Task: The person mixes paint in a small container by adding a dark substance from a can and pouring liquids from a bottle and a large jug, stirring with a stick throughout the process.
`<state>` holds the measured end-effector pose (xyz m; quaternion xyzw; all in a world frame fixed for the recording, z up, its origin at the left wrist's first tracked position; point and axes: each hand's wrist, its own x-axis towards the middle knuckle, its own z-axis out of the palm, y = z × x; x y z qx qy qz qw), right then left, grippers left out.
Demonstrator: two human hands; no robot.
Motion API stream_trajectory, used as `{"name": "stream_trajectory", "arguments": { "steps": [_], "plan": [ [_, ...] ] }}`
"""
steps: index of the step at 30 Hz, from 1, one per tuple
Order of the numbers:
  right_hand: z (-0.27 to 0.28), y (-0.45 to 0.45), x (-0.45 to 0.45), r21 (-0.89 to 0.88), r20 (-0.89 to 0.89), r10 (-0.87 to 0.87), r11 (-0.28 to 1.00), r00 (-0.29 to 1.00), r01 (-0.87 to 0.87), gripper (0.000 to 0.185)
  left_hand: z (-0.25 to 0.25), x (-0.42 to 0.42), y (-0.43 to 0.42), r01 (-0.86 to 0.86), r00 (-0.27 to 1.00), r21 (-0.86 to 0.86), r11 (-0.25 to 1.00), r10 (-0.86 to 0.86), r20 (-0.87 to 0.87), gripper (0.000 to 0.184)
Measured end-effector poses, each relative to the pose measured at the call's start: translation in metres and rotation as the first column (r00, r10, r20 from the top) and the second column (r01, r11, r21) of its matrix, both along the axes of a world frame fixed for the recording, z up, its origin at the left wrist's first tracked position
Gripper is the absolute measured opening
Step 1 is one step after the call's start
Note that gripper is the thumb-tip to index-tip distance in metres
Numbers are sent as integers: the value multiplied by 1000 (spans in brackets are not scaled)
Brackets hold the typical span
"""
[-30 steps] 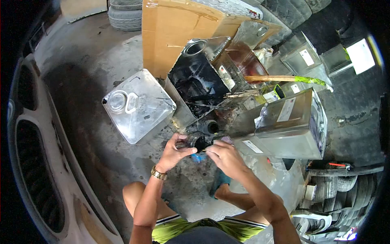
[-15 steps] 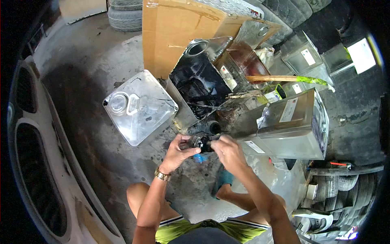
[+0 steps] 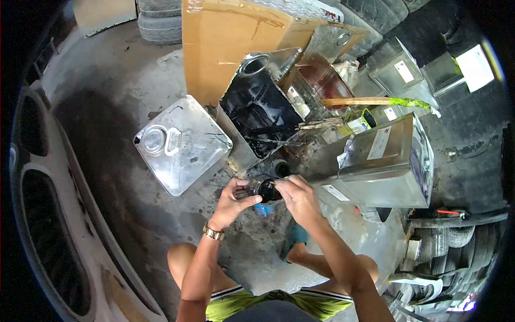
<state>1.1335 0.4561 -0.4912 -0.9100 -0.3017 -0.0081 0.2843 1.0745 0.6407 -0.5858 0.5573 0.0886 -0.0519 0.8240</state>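
My left hand [image 3: 235, 202] is wrapped round a clear plastic container [image 3: 252, 187] tilted toward the right, with black material inside its mouth. At that mouth the fingers of my right hand [image 3: 298, 196] are pinched together; what they hold is too small to make out. Just beyond the container, a second dark-mouthed clear container [image 3: 280, 168] stands on the stained floor. Something blue [image 3: 263, 210] shows beneath the held container. Farther forward is a cut-open metal tin [image 3: 260, 104], blackened inside, with dark sticks lying across it.
A closed square tin [image 3: 185, 155] stands left of the cut tin. Right of my hands is a large metal tin [image 3: 370, 172]. A stick with a green end [image 3: 365, 101] rests over a brown-stained tin [image 3: 327, 78]. Cardboard [image 3: 236, 48] stands behind; a car bumper [image 3: 107, 252] lies left.
My right hand, blurred before, is sharper and slightly left, with its fingers at the container's mouth. The container's mouth faces me a little more. The whole view has shifted slightly.
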Motion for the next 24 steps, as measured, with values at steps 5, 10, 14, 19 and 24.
{"name": "stream_trajectory", "arguments": {
  "steps": [5, 10, 14, 19, 24],
  "plan": [
    [7, 2, -12, 29, -141, 67, 998, 988, -63, 10, -2, 1, -1, -13, 1000, 10, 1000, 13, -22, 50],
    [4, -3, -7, -67, 16, -18, 998, 1000, 19, 11, 2, 3, 1, -5, 1000, -1, 1000, 5, -3, 50],
    [5, -1, -8, 50, -91, 38, 998, 995, -33, 10, -3, 3, -4, 12, 999, -76, 997, -15, -33, 50],
    [3, 1, -12, 18, -47, -12, 1000, 999, 13, 6, -5, 3, -5, -10, 1000, -23, 1000, 10, 3, 52],
    [-1, -5, -6, -14, 54, -87, 996, 995, 87, 7, -4, 4, -5, -17, 1000, -21, 1000, 17, -6, 56]
  ]
}}
